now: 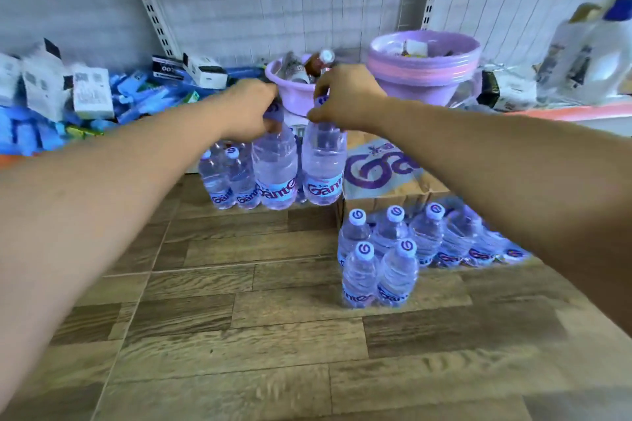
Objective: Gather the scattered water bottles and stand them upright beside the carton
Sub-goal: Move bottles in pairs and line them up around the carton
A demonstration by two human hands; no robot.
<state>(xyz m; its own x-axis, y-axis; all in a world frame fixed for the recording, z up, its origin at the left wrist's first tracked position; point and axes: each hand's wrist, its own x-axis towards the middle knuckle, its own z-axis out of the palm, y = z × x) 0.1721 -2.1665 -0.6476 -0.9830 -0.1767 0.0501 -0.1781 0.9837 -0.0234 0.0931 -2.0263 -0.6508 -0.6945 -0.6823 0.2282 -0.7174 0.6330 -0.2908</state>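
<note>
My left hand [251, 106] grips the neck of a clear water bottle [275, 167], held upright just above the floor. My right hand [345, 97] grips the cap end of a second bottle [323, 167] right beside it. Both hang left of the printed cardboard carton [383, 171]. Two more bottles [227, 178] stand behind and left of the held pair. In front of the carton stands a cluster of several upright bottles [379, 249]; my right forearm hides its right end.
A small lilac basin [294, 96] with jars and a stack of larger lilac basins [424, 68] sit behind the carton. Blue packets and white boxes [92, 92] pile at the back left. The wood-pattern floor [256, 335] stretches toward me.
</note>
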